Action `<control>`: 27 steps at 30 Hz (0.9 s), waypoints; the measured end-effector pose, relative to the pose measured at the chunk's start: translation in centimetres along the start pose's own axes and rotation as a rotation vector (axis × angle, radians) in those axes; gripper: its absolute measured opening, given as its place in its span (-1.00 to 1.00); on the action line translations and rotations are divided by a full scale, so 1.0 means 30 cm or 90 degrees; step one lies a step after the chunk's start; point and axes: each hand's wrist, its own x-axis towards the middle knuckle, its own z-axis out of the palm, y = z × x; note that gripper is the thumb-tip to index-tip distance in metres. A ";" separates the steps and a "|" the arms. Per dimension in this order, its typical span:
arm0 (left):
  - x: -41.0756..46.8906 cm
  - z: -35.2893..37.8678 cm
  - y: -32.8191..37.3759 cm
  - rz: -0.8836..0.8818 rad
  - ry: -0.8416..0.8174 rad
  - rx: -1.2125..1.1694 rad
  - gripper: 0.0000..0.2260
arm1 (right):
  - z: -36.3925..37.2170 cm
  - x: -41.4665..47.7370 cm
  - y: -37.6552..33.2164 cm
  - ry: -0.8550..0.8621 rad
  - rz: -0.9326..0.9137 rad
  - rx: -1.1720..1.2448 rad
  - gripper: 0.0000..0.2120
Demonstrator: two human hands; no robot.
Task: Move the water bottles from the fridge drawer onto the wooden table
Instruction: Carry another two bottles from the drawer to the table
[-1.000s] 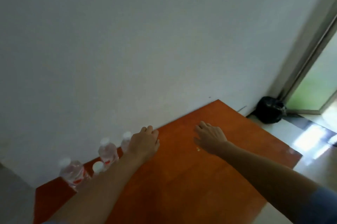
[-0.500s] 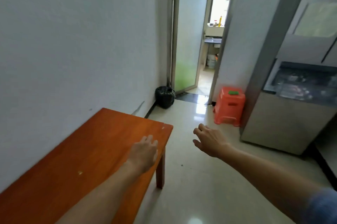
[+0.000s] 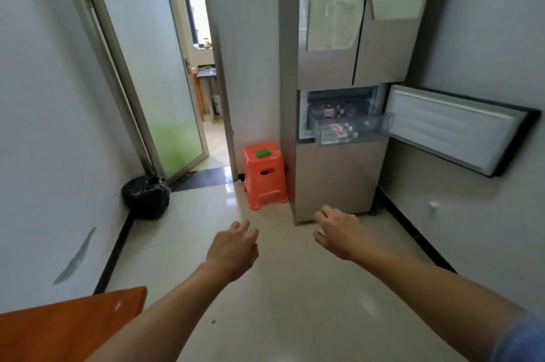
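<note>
The fridge (image 3: 336,179) stands ahead on the right, its middle door (image 3: 460,128) swung open to the right. A clear drawer (image 3: 349,127) is pulled out of that compartment, with water bottles (image 3: 339,129) lying inside; their red labels and white caps show through the plastic. My left hand (image 3: 234,249) and my right hand (image 3: 342,233) are stretched forward over the floor, fingers relaxed, holding nothing. A corner of the wooden table (image 3: 67,329) shows at the bottom left, behind my left forearm.
An orange plastic stool (image 3: 265,176) stands just left of the fridge. A black rubbish bag (image 3: 146,197) sits in the corner by the glass door (image 3: 165,114). An open doorway (image 3: 206,72) leads to another room. Shiny tiled floor (image 3: 280,288) lies between table and fridge.
The view has swung right, from the table with bottles by the wall to the fridge. Both hands left the tabletop and now hang over the floor, still empty.
</note>
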 end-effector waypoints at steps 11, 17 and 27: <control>0.861 0.096 0.023 0.193 0.015 -0.057 -0.80 | 0.035 0.322 0.527 -0.033 0.242 -0.011 -0.66; 1.230 0.198 0.148 0.271 -0.024 -0.042 -0.81 | 0.127 0.462 0.838 -0.056 0.312 0.003 -0.67; 1.928 0.299 0.232 0.259 -0.036 -0.044 -0.84 | 0.251 0.987 1.418 -0.042 0.306 0.053 -0.63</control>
